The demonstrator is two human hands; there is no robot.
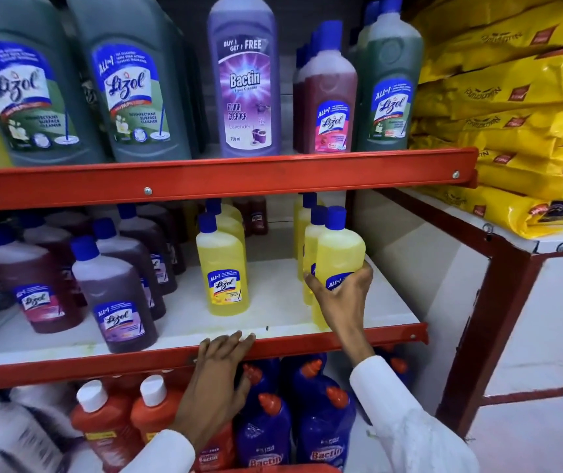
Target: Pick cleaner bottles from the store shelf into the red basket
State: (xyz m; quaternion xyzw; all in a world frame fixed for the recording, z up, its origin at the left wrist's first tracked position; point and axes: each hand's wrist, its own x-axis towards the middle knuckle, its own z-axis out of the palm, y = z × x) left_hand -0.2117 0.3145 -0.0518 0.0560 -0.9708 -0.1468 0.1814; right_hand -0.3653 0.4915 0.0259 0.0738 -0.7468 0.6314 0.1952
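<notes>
2 bare hands; both arms wear long white sleeves (406, 414), apparently of plain cloth.

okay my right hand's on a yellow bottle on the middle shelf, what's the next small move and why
Probably lift the yellow bottle slightly and draw it out toward you. The right hand already wraps its lower body, it stands at the front of its row, and the left hand is only bracing on the red shelf edge.

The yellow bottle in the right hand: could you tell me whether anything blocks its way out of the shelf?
Nothing visible does. The right hand grips the yellow bottle at the shelf's open front edge; other bottles stand behind and left.
</notes>
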